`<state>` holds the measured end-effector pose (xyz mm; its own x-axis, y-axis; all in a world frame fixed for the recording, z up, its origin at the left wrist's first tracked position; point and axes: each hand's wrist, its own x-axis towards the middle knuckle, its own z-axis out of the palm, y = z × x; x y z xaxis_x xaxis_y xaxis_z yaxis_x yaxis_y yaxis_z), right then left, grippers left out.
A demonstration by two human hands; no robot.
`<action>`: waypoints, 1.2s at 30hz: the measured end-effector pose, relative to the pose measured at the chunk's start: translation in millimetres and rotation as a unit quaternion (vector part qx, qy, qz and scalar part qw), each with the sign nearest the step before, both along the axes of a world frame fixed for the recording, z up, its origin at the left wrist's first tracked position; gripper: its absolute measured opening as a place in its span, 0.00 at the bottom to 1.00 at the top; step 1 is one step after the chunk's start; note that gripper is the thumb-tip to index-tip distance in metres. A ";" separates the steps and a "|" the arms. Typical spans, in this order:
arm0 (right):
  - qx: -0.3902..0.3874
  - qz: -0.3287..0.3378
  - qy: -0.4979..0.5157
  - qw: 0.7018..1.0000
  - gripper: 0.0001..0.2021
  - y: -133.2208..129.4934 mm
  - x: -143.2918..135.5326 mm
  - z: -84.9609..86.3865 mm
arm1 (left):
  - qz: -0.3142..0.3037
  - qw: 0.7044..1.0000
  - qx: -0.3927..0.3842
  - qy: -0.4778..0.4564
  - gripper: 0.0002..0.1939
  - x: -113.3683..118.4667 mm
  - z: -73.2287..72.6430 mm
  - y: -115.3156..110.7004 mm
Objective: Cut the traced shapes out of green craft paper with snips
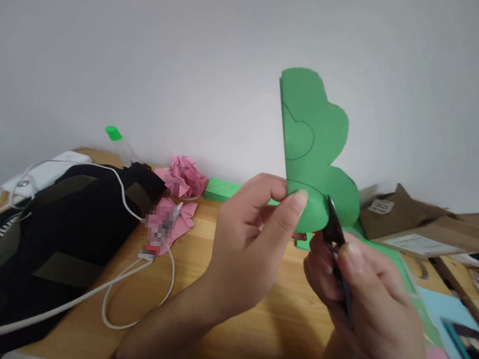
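Observation:
My left hand (256, 230) pinches a folded piece of green paper (315, 108) near its lower left edge, thumb in front. The paper has a scalloped outline on its right side and drawn curved lines on its face; its fold runs down the left. In my right hand (372, 289) is a pair of dark scissors (335, 226), gripped with the thumb over the handle side. Their blades point up and meet the paper at the notch between its two lowest lobes. How far the blades are apart cannot be made out.
A black bag (73, 233) lies at the left beside a white cable (110, 294). Pink folded paper (184, 176) sits by the wall. Behind my hands is a green strip (222, 189). Brown cardboard (430, 230) and a light blue sheet (445, 309) are at the right on the wooden table (190, 275).

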<state>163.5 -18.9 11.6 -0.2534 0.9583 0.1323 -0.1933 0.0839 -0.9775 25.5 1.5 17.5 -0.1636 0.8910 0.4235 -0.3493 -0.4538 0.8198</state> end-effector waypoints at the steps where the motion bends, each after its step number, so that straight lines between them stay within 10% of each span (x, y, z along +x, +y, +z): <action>1: 0.001 -0.002 -0.003 1.000 0.20 -0.4 0.4 0.6 | -0.002 1.000 -0.001 0.002 0.14 -0.5 0.2 -0.2; 36: 0.025 0.111 -0.074 0.991 0.24 10.2 19.0 2.5 | -0.051 0.991 -0.021 0.124 0.13 -26.7 5.2 -2.6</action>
